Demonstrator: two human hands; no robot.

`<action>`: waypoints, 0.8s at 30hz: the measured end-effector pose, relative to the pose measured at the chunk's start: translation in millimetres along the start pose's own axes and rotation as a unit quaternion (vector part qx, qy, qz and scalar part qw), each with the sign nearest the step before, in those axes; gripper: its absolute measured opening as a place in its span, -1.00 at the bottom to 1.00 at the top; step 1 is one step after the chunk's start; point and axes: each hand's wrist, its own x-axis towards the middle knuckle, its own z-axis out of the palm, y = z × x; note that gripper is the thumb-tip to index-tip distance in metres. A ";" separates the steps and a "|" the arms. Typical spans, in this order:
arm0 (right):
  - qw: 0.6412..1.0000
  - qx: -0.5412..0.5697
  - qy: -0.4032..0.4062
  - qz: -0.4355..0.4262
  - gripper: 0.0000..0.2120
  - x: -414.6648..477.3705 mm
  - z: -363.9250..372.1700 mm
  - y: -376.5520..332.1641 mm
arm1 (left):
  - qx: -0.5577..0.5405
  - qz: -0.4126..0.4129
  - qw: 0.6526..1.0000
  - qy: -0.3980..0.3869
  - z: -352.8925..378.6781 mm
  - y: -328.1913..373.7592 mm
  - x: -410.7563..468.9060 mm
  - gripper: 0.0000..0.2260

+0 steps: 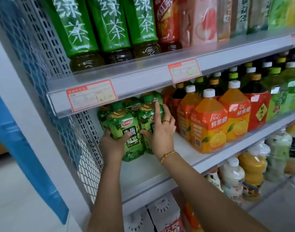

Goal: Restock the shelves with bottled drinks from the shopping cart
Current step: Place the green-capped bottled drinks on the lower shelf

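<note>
Head view, one shelving bay seen from its left end

- Middle shelf (151, 169): white board, centre of frame, running off to the right edge
- Front green bottle (122, 124): green label, green cap, upright at the left end of the middle shelf, nearest the shelf lip, base on the board
- Left hand (111, 144): centre of frame, fingers and thumb curled round the lower part of the front green bottle, gripping it
- Second green bottle (147, 113): same kind, just right of the first and touching it; more of the same stand behind both
- Right hand (162, 131): fingers spread and nearly straight, laid flat on the second green bottle, index finger pointing up towards its cap; not clasping it; ring (166, 121) on one finger, beaded bracelet (167, 155) at the wrist
- Orange juice bottles (208, 124): white caps, in rows right of the green group on the same shelf
- Red-labelled dark bottle (257, 106): right of the juice
- Tall green tea bottles (110, 25): shelf above, upper left
- Price tags (91, 96): red-bordered, on the upper shelf rail
- White cartons (163, 213): bottom centre, shelf below
- Mesh side panel (59, 47): left of frame
</note>
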 end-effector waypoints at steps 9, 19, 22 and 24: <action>0.994 -0.070 -0.063 0.055 -0.19 26.2 16.2 25.9 | -0.025 -0.072 0.997 -0.024 43.8 19.1 16.4 -0.54; 0.990 -0.035 -0.109 0.080 -0.16 22.1 16.3 33.5 | -0.030 -0.027 0.998 -0.039 59.6 6.7 22.7 -0.65; 0.981 -0.045 -0.178 0.065 -0.28 17.5 -5.0 28.5 | 0.005 0.008 0.999 -0.040 51.5 8.0 9.3 -0.73; 0.979 -0.074 -0.190 0.017 -0.56 10.6 -34.0 24.4 | 0.019 0.065 0.998 -0.012 40.8 16.6 -13.1 -0.77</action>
